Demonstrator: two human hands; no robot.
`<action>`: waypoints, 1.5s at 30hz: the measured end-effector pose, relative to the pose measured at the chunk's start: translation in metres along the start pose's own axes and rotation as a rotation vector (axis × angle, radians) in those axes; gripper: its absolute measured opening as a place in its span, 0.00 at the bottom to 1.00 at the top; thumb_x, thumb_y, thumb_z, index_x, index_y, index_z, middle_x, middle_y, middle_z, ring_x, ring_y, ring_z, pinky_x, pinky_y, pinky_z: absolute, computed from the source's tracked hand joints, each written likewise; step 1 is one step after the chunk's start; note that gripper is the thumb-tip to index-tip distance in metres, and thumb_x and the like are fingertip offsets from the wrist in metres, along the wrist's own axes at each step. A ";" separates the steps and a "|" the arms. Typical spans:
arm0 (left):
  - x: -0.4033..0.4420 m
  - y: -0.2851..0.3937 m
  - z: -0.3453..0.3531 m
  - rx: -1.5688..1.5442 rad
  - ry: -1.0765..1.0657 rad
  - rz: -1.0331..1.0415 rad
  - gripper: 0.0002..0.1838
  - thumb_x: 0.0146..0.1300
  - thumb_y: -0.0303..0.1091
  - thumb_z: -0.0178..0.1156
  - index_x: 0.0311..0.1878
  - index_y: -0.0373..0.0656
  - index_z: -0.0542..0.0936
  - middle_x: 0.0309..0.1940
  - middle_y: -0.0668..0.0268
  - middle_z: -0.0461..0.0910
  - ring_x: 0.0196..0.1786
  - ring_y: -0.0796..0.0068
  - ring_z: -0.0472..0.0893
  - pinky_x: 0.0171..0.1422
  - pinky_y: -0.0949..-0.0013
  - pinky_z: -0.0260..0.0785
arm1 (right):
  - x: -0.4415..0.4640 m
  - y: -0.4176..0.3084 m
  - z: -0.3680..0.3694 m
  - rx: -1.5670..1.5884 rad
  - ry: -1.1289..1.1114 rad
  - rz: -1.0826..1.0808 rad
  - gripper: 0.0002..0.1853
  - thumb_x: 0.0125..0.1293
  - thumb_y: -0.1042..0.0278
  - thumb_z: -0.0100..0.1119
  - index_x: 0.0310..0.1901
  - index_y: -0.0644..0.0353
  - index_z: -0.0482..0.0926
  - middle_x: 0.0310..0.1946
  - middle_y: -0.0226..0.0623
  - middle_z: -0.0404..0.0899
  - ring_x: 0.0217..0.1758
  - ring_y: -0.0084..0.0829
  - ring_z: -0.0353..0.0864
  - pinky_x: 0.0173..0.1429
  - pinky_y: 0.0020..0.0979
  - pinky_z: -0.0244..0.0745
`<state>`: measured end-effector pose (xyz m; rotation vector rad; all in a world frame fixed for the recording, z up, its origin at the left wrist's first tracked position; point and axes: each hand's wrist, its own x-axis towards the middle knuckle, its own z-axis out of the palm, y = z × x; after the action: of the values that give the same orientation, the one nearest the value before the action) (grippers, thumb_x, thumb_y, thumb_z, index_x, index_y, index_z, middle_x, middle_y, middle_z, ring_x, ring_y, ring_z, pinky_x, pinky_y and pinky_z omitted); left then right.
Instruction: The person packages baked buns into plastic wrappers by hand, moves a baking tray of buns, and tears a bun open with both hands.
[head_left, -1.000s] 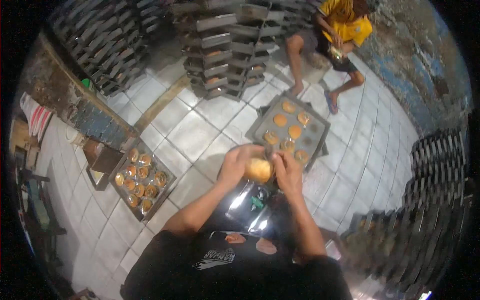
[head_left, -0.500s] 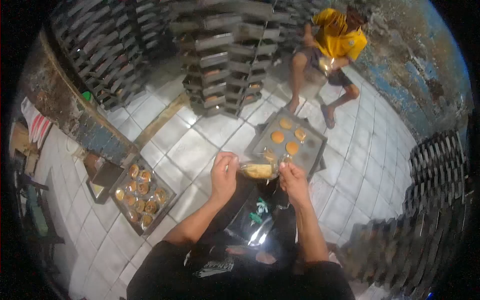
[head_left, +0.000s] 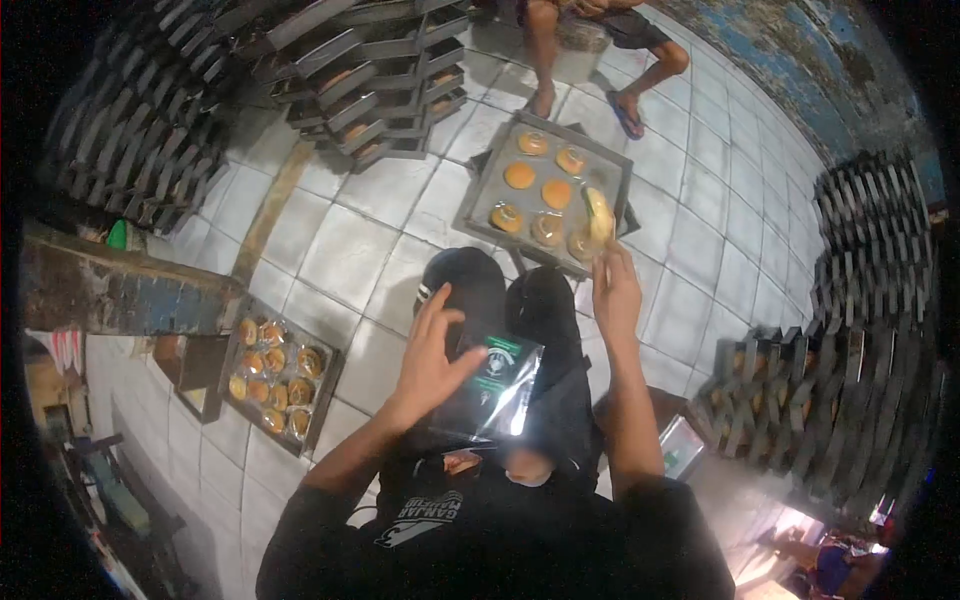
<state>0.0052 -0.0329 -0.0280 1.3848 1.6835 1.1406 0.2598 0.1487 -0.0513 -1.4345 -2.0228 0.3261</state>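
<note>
Holding golden bun, plastic-wrapped, turned edge-on

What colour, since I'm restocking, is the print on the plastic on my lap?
Green and white print; it shows best in the head view.

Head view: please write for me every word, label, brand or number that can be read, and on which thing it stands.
"GANJAR": black shirt, upside down in the view.
Shirt's second line: perhaps "MAHFUD", too blurred to be sure.
Plastic bag on the lap: green-and-white print, too small to read.
Wrapped bun at the right hand: any print is too blurred to read.
I can read no numbers.
</note>
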 end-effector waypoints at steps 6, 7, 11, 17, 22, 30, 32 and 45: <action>-0.024 0.004 0.000 0.349 -0.085 0.235 0.11 0.62 0.32 0.71 0.42 0.41 0.79 0.74 0.49 0.68 0.81 0.45 0.58 0.82 0.41 0.49 | -0.057 -0.027 -0.028 0.586 -0.489 0.291 0.30 0.73 0.64 0.60 0.74 0.63 0.66 0.71 0.55 0.69 0.74 0.48 0.70 0.76 0.44 0.65; -0.022 0.011 0.001 0.330 -0.081 0.370 0.08 0.63 0.28 0.69 0.41 0.40 0.79 0.67 0.51 0.76 0.75 0.48 0.69 0.79 0.45 0.58 | -0.071 -0.038 -0.033 0.590 -0.515 0.117 0.32 0.72 0.64 0.62 0.74 0.64 0.66 0.71 0.54 0.69 0.74 0.46 0.71 0.77 0.43 0.65; -0.024 0.037 0.021 -0.149 -0.087 0.254 0.06 0.70 0.27 0.63 0.47 0.37 0.80 0.55 0.52 0.83 0.58 0.60 0.85 0.61 0.62 0.78 | -0.073 -0.081 -0.089 0.485 -0.599 -0.065 0.21 0.67 0.68 0.68 0.61 0.62 0.79 0.56 0.47 0.81 0.56 0.40 0.83 0.60 0.39 0.77; 0.002 0.028 0.002 -0.305 -0.581 -0.228 0.10 0.76 0.34 0.60 0.49 0.36 0.84 0.37 0.62 0.88 0.39 0.71 0.87 0.48 0.67 0.79 | -0.011 -0.028 -0.112 0.946 -0.822 0.109 0.11 0.71 0.68 0.64 0.50 0.65 0.81 0.40 0.43 0.84 0.42 0.32 0.86 0.45 0.35 0.79; 0.065 -0.004 -0.001 -0.497 0.092 -0.227 0.14 0.77 0.35 0.56 0.44 0.33 0.84 0.34 0.59 0.88 0.35 0.72 0.86 0.41 0.68 0.78 | -0.042 0.288 0.099 -0.387 -0.386 0.321 0.19 0.72 0.56 0.63 0.54 0.63 0.81 0.42 0.40 0.86 0.49 0.32 0.86 0.56 0.34 0.80; 0.079 -0.054 0.000 -0.060 0.268 -0.276 0.15 0.77 0.36 0.56 0.47 0.31 0.83 0.34 0.59 0.88 0.28 0.73 0.83 0.35 0.70 0.75 | 0.096 0.336 0.260 0.431 -0.713 0.408 0.20 0.72 0.57 0.63 0.58 0.61 0.83 0.45 0.40 0.87 0.49 0.30 0.85 0.55 0.36 0.79; 0.096 -0.038 -0.009 0.102 0.237 -0.184 0.16 0.77 0.38 0.57 0.47 0.31 0.82 0.33 0.58 0.88 0.27 0.72 0.83 0.34 0.70 0.75 | 0.139 0.342 0.301 0.406 -0.688 0.569 0.21 0.73 0.54 0.62 0.56 0.62 0.84 0.45 0.39 0.87 0.45 0.30 0.83 0.52 0.37 0.77; 0.121 -0.021 -0.003 -0.203 0.389 -0.433 0.19 0.77 0.36 0.56 0.44 0.22 0.79 0.32 0.43 0.86 0.30 0.61 0.88 0.33 0.63 0.82 | 0.159 0.279 0.396 -0.028 -0.267 0.319 0.43 0.60 0.36 0.70 0.68 0.60 0.72 0.67 0.59 0.73 0.71 0.58 0.71 0.71 0.49 0.70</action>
<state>-0.0313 0.0834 -0.0421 0.6525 1.9459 1.3300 0.1932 0.4602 -0.4502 -1.8154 -2.0027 0.6565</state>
